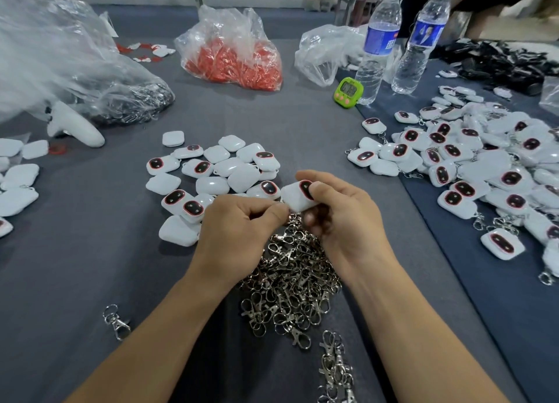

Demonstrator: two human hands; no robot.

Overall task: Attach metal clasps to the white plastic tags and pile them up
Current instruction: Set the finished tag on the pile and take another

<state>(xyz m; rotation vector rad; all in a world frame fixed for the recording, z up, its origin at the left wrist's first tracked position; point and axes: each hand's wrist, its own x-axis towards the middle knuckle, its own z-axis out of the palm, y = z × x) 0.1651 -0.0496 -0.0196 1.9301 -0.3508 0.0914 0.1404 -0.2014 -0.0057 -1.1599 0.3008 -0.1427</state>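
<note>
Gripping a tag (295,198) just above the clasp heap (290,275), the right hand (344,221) curls round it, dark face up. The left hand (239,224) pinches the tag's near corner. Bare tags (211,176) lie beyond the heap and clasped tags (469,173) well right of it, all on the bench (90,251).

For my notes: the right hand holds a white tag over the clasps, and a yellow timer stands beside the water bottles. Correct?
Not quite. The head view shows a green timer, not yellow, beside the water bottles. The right hand does hold a white tag over the clasps.
</note>
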